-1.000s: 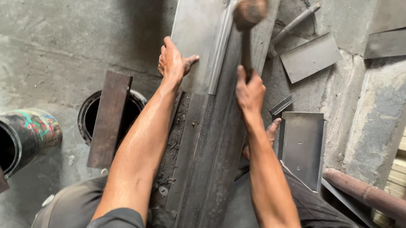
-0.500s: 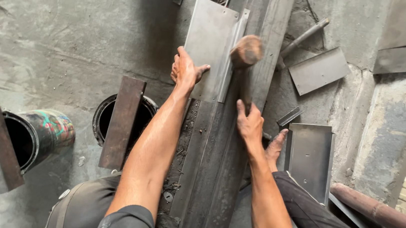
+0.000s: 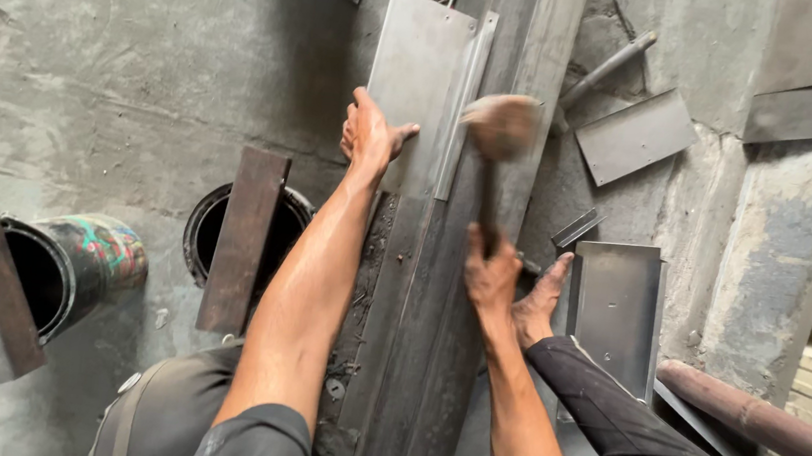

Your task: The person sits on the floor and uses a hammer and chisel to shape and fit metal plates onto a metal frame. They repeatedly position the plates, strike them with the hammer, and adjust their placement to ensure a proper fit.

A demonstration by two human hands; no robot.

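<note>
Item: sheet-metal forming, hammering step in hand, by judgement.

Near: right hand (image 3: pixel 491 275) closed around the handle of a mallet (image 3: pixel 500 127), forearm reaching away from the body, mallet head blurred above the folded edge.

Middle: long steel beam (image 3: pixel 464 295) running near to far, serving as anvil.

Far: left hand (image 3: pixel 372 139), fingers spread flat, pressing the grey metal sheet (image 3: pixel 417 78) that lies against the beam's left side.

Next blow likely calls for the sheet held steady and the head landing square on the fold.

Left: two open drums (image 3: pixel 70 263), each with a bar laid across it.
</note>
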